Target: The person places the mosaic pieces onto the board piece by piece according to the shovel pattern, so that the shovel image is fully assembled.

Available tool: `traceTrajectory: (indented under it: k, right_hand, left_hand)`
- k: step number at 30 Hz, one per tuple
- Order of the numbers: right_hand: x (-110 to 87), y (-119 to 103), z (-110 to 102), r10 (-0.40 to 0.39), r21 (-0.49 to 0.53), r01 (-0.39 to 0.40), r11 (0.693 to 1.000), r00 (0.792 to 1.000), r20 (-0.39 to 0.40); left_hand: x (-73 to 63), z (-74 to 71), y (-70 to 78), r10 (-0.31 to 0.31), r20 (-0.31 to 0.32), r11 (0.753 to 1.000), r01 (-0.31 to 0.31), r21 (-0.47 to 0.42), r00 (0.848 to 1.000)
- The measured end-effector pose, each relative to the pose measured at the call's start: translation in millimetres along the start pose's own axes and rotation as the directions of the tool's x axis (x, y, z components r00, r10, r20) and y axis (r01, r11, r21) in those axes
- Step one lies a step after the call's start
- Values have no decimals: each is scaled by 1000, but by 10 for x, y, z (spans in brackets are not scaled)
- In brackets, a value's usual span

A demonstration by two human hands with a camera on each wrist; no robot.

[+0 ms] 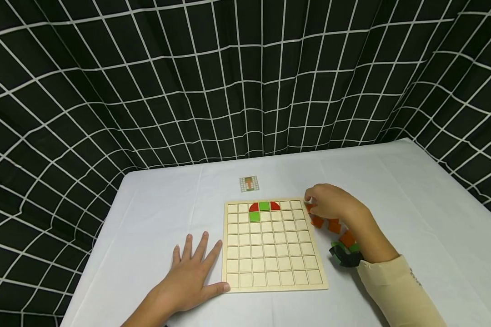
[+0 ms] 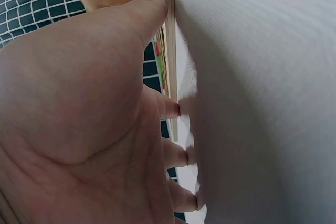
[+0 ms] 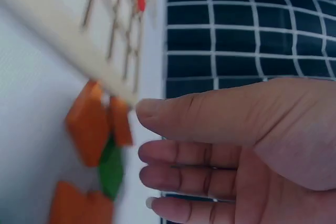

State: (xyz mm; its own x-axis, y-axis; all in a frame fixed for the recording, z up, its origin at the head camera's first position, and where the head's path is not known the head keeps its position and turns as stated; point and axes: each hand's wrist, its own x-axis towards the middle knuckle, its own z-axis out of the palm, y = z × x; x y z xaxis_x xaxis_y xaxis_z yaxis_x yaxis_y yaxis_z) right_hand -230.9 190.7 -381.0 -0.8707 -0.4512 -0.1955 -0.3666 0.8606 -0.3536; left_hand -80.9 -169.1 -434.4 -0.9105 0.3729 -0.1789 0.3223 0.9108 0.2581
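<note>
Gridded board (image 1: 275,250), left fingers (image 1: 201,247) beside it, right fingers (image 1: 310,193) near orange pieces (image 1: 334,226)

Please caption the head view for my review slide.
Left hand spread at the near corner of a gridded board; right hand by orange tiles.

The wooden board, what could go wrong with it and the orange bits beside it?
The left hand touches the board at a near corner, so a push might nudge it and shift the red and green pieces. Loose orange pieces lie close by the right hand, which could scatter them.
</note>
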Motion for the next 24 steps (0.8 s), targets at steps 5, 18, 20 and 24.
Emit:
traceTrajectory:
  k: [5,18,20,24]
  right_hand:
    - [72,118,48,39,15,-40,999,998,52]
    - [73,145,63,11,49,-13,999,999,42]
    - [66,152,53,2,66,-5,998,999,50]
    - [40,174,18,-30,86,24,996,997,65]
  left_hand:
    - [1,-3,0,-5,7,1000,5,-10,1000]
    - [5,-5,-4,4,-7,1000,-4,-4,1000]
    - [6,0,-7,6,-8,1000,-6,-1,1000]
    - [2,-1,-11,7,-7,1000,-7,1,1000]
